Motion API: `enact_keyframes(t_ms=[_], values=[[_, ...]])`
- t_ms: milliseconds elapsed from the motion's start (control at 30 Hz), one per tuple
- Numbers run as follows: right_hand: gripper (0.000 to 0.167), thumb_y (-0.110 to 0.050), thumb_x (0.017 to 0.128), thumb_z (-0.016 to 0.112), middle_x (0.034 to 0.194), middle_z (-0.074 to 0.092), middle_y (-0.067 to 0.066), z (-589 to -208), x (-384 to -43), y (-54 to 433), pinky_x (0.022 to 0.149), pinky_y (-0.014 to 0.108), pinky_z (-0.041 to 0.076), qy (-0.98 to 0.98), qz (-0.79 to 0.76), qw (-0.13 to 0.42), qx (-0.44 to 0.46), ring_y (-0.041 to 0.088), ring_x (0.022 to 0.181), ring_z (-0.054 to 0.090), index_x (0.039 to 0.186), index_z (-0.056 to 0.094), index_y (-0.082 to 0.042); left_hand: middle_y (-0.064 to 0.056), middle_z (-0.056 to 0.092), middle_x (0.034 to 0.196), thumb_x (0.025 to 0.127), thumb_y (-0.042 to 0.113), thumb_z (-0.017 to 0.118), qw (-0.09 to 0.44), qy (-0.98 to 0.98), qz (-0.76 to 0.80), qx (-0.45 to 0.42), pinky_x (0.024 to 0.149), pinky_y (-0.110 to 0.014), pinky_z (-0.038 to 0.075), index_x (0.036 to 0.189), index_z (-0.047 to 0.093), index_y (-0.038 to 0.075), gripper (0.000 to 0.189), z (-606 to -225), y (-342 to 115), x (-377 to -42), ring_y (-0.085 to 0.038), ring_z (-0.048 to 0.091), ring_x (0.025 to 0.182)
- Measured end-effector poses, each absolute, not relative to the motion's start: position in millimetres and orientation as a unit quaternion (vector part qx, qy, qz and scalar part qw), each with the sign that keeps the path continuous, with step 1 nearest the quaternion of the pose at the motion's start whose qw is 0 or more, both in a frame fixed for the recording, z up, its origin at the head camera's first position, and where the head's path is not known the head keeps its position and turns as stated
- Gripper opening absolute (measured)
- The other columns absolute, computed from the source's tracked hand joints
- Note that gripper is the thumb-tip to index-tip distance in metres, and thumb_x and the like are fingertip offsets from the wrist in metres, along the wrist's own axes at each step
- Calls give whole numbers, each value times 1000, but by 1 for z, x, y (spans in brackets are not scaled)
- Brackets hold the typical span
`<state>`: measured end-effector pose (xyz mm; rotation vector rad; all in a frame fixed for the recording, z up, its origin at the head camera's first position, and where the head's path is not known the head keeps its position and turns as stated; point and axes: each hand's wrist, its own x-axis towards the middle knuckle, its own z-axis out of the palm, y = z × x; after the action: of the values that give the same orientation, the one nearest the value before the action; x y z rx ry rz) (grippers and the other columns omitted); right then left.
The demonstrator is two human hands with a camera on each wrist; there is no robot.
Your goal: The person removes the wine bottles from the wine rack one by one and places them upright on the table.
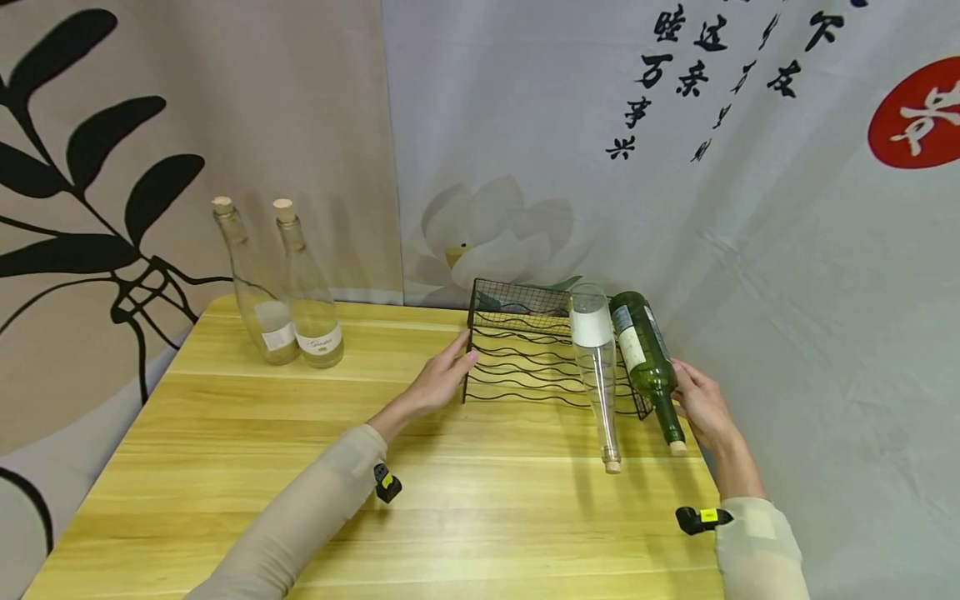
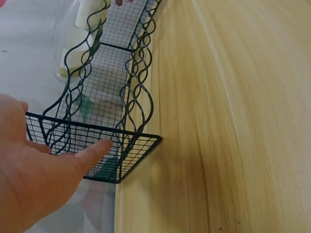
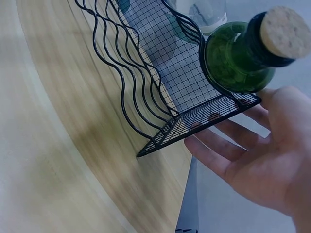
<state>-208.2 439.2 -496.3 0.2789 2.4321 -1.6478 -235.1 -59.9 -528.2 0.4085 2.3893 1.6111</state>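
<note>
A black wire wine rack (image 1: 517, 296) with wavy bars and mesh sides stands at the back of the table. My left hand (image 1: 438, 379) rests on its left mesh end, fingers extended; the thumb lies along the mesh in the left wrist view. On the top bars, towards the right, lies a clear corked bottle (image 1: 592, 329), its neck facing me. Beside it at the right end lies a green corked bottle (image 1: 640, 342), neck also forward. My right hand (image 1: 705, 406) touches the right mesh end (image 3: 204, 116) with loosely extended fingers, close beside the green bottle.
Two clear corked bottles, one (image 1: 273, 321) left of the other (image 1: 318, 337), stand upright at the table's back left. A printed curtain (image 1: 525, 125) hangs right behind the wooden table (image 1: 480, 517). The table's right edge runs close to the rack.
</note>
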Motion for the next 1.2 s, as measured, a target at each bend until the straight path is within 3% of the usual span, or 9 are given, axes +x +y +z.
enact_keyframes(t_ms=[100,200,300,433,500,600,733,900,1200], values=[[78,-58,121,36,163,52,8,-493,-207,439,94,24,64,822,-556,92,83,7,119,65,181,23,-10,-12,25,189,123,54,38,116,817,548,137,141,-68,27,184,16,25,71,-529,-60,-236,-47,35,170],[81,-60,121,31,175,44,23,-490,-206,439,120,42,61,827,-551,88,73,32,148,64,181,22,-6,-13,25,189,122,54,38,117,818,547,136,141,-68,26,184,15,25,72,-529,-60,-236,-48,36,169],[82,-61,121,25,184,27,31,-486,-205,439,130,45,53,838,-536,76,68,54,166,36,180,22,-5,-13,25,189,122,54,38,117,818,546,138,141,-68,27,184,15,24,73,-528,-60,-236,-48,38,169],[80,-61,121,26,182,31,31,-481,-202,440,106,10,58,855,-514,47,52,56,162,40,180,25,-6,-14,24,189,123,52,38,118,814,550,141,141,-68,27,184,13,23,72,-528,-61,-237,-49,39,168],[79,-60,122,27,182,32,31,-479,-201,440,102,6,55,865,-499,37,42,55,162,41,181,24,-8,-14,24,189,123,51,38,118,813,552,143,141,-68,27,184,13,22,72,-528,-61,-237,-49,39,168],[78,-59,122,28,183,31,28,-476,-200,439,122,29,57,883,-468,25,31,54,166,36,182,20,-10,-14,24,189,123,50,38,119,813,552,142,141,-68,27,184,14,23,71,-527,-60,-237,-49,38,168],[76,-56,123,31,185,28,26,-471,-199,436,133,74,35,898,-440,8,25,56,168,32,183,15,-12,-13,23,190,124,49,38,124,815,548,141,141,-69,27,184,13,23,71,-528,-60,-237,-49,40,167],[75,-52,123,38,186,25,27,-462,-196,429,133,82,27,904,-427,-16,5,58,168,29,184,12,-15,-12,24,190,124,50,38,124,815,548,141,141,-68,27,184,13,24,70,-527,-60,-236,-48,39,168],[73,-43,121,51,184,29,28,-446,-186,408,131,83,29,925,-373,-48,-53,62,166,30,183,21,-17,-12,22,190,122,57,36,122,813,550,146,142,-67,25,184,12,23,75,-528,-61,-236,-47,36,170]])
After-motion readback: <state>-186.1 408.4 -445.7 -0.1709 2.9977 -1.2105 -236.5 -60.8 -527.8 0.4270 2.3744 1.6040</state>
